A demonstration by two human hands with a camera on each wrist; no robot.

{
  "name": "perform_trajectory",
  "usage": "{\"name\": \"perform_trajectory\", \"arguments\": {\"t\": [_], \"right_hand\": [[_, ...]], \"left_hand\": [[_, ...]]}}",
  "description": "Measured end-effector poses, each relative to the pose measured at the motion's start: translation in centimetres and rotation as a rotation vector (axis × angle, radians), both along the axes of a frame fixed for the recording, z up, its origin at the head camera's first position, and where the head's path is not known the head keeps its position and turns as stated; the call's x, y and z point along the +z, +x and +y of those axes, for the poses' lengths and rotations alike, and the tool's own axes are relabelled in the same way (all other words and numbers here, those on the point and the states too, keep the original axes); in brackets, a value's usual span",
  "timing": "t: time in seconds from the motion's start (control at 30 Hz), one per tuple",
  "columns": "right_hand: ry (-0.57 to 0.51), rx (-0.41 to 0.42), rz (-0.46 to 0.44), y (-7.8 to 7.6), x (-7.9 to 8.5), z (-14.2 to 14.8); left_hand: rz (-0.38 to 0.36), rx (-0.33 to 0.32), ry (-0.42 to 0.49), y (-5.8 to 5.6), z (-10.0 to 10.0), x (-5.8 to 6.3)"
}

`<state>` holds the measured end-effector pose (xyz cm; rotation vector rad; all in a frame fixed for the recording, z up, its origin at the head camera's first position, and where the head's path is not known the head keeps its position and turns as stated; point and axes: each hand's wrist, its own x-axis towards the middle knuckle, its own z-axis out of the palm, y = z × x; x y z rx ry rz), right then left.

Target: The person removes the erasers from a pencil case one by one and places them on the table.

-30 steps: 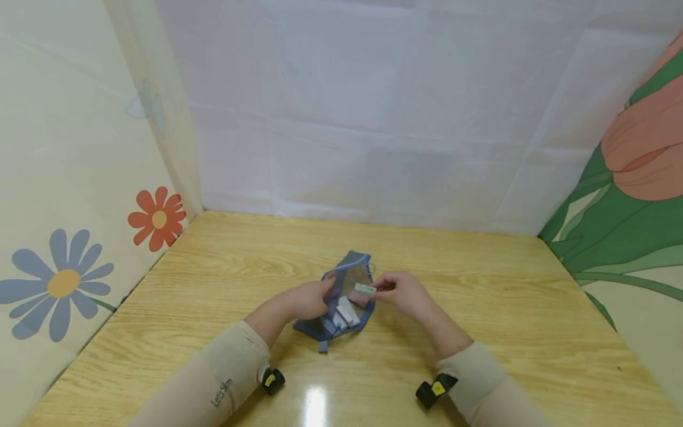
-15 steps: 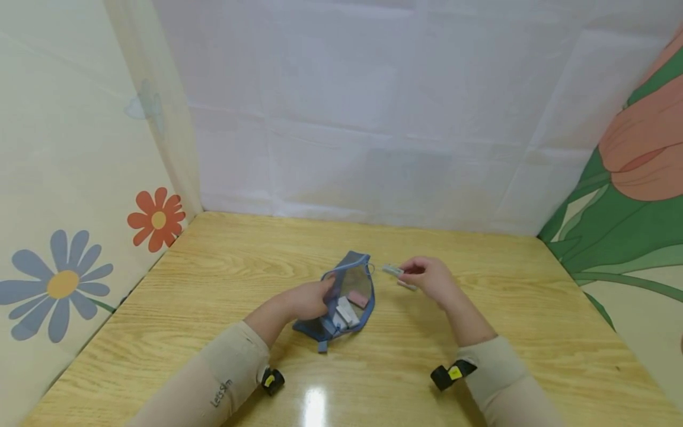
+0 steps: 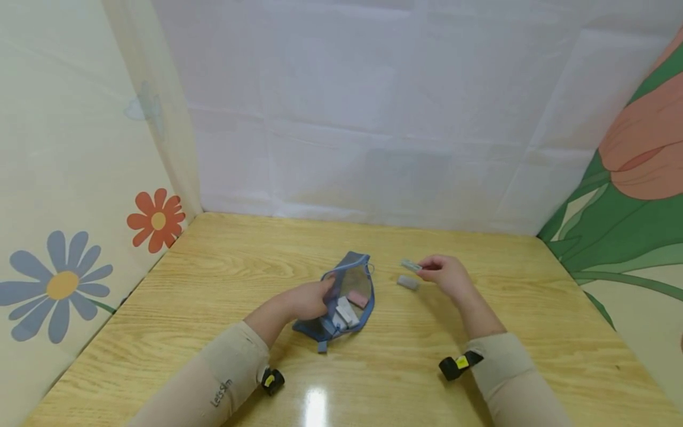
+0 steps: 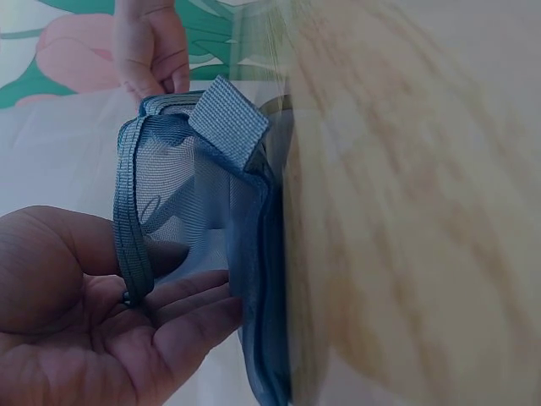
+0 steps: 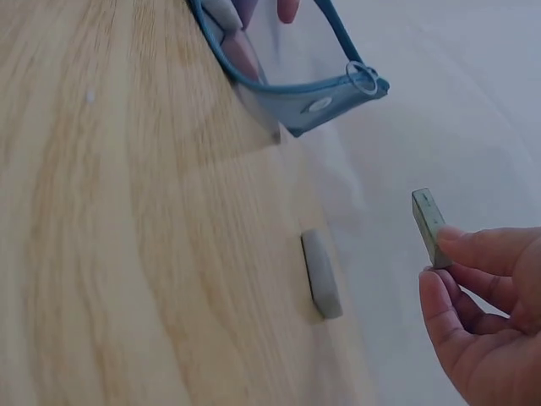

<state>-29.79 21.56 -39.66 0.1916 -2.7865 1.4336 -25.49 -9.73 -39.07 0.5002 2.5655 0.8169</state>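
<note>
In the head view, a blue mesh zip pouch [image 3: 354, 273] lies on the table with its mouth spread. My left hand [image 3: 309, 299] grips its near-left edge; in the left wrist view the thumb hooks over the rim and the fingers lie against the mesh. Inside are a pink eraser [image 3: 357, 298] and white pieces [image 3: 345, 313]. Right of the pouch, my right hand [image 3: 448, 276] pinches a small pale green eraser [image 5: 429, 224] between thumb and fingers, held above the table. A grey eraser [image 3: 408, 282] lies on the wood just beside that hand.
The wood-grain table [image 3: 240, 261] meets a white sheet [image 3: 331, 118] at the back. Flower-printed panels stand at both sides, with a red flower [image 3: 158, 220] on the left one. A ring [image 5: 362, 78] hangs from the pouch's zip end.
My right hand has moved right and back from the pouch mouth, carrying the green eraser. The grey eraser has come into full view beside it. My left hand stays on the pouch.
</note>
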Motion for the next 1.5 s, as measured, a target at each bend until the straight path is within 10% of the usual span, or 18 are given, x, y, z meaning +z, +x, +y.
{"name": "perform_trajectory", "arguments": {"t": [1.5], "right_hand": [[0.107,-0.108,-0.086,-1.5,-3.4,1.2]], "left_hand": [[0.005,-0.006,-0.035,0.0,0.1,0.1]]}}
